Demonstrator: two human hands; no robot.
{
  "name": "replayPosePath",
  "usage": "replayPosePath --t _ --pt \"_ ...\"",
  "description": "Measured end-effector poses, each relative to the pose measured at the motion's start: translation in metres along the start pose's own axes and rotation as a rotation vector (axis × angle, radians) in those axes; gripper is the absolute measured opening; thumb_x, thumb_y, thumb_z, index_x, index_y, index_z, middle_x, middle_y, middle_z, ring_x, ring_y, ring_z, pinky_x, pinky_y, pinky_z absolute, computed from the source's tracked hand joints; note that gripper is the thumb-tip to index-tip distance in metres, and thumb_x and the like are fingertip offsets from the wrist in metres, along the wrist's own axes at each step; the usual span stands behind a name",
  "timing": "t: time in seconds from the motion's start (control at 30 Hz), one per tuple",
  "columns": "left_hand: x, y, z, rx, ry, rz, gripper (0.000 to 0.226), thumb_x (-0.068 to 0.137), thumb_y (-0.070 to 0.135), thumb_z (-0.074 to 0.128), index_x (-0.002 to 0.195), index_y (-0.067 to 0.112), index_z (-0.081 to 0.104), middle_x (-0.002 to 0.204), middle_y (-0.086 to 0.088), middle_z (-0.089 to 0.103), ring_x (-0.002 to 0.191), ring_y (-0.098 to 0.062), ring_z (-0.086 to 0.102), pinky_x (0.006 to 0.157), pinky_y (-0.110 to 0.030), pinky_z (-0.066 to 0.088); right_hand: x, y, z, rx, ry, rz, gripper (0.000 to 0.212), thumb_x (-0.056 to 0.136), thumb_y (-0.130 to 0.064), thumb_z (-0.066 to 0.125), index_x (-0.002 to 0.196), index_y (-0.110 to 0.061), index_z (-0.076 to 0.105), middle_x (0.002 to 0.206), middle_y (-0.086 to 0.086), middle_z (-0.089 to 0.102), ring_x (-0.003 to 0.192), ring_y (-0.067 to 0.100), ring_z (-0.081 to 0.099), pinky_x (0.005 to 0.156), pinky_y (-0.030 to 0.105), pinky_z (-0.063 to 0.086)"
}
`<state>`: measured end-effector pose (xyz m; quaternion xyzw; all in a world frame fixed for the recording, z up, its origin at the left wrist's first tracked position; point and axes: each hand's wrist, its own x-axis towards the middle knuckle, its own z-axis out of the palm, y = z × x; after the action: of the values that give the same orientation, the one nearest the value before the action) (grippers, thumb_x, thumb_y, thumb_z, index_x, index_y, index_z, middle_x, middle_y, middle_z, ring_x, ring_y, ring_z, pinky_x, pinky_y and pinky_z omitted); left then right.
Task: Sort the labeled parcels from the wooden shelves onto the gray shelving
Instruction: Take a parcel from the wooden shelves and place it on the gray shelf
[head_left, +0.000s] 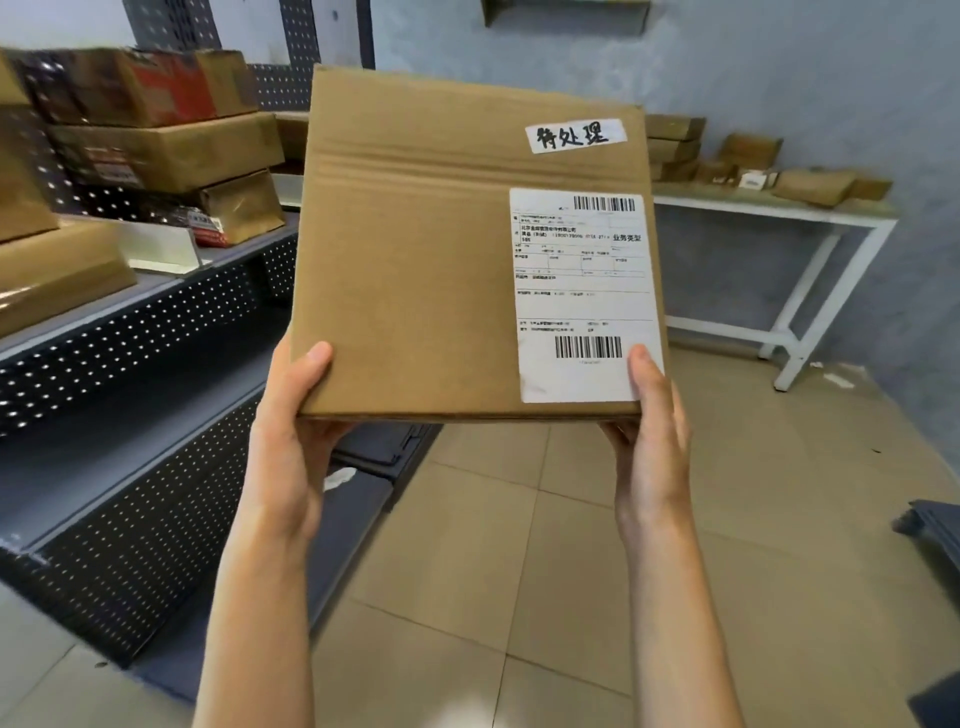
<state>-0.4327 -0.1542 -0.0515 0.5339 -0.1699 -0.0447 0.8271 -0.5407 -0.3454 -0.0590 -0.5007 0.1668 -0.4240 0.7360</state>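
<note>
Between both hands, a labeled cardboard parcel (467, 249) is held upright beside the gray shelving (130, 332); left hand (291, 436) and right hand (649, 436) pinch its bottom corners, thumbs in front.

Two bare forearms rise from the lower edge of the frame, sleeveless to that edge. Left hand (291, 447) and right hand (652, 441): ungloved, without rings or watch; short, unpainted thumbnails.

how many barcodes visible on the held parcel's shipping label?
2. One runs along the top of the shipping label, at its right; the other sits near the bottom, just left of the right hand's thumb. The parcel's other faces are hidden.
</note>
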Motion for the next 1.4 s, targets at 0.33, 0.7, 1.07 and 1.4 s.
replayPosePath --t 0.33,0.7,1.07,1.4 --pt "0.139 -0.059 0.034 0.011 0.099 0.039 0.046 0.090 0.032 0.046 0.133 0.018 0.050 0.097 0.015 0.068 0.087 -0.003 0.063 0.070 -0.025 0.050 0.164 0.062 0.030 -0.033 -0.095 0.049 0.055 0.082 -0.042 0.058 0.131 -0.017 0.057 0.121 -0.004 0.067 0.116 0.010 0.060 0.107 0.042 0.041" --pt "0.347 -0.131 0.069 -0.062 0.037 0.016 0.024 0.091 0.031 0.046 0.112 0.026 0.058 0.095 0.015 0.069 0.087 -0.003 0.064 0.071 -0.024 0.051 0.347 0.118 0.084 -0.084 -0.037 -0.013 0.073 0.067 -0.054 0.064 0.131 -0.019 0.058 0.118 -0.006 0.069 0.115 0.009 0.061 0.108 0.041 0.041" --pt "0.514 -0.206 0.112 -0.027 -0.022 -0.028 0.028 0.094 0.025 0.044 0.119 0.022 0.057 0.099 0.016 0.068 0.092 -0.002 0.060 0.079 -0.027 0.043 0.506 0.179 0.108 -0.087 0.046 0.007 0.074 0.068 -0.054 0.065 0.132 -0.017 0.057 0.122 -0.005 0.067 0.117 0.009 0.059 0.109 0.041 0.039" --pt "0.636 -0.262 0.176 0.060 0.089 0.031 0.036 0.087 0.032 0.053 0.121 0.024 0.058 0.105 0.015 0.068 0.100 -0.007 0.060 0.091 -0.036 0.043 0.686 0.230 0.114 -0.030 -0.119 0.074 0.074 0.071 -0.053 0.065 0.136 -0.019 0.053 0.129 -0.003 0.063 0.123 0.014 0.056 0.111 0.046 0.036"
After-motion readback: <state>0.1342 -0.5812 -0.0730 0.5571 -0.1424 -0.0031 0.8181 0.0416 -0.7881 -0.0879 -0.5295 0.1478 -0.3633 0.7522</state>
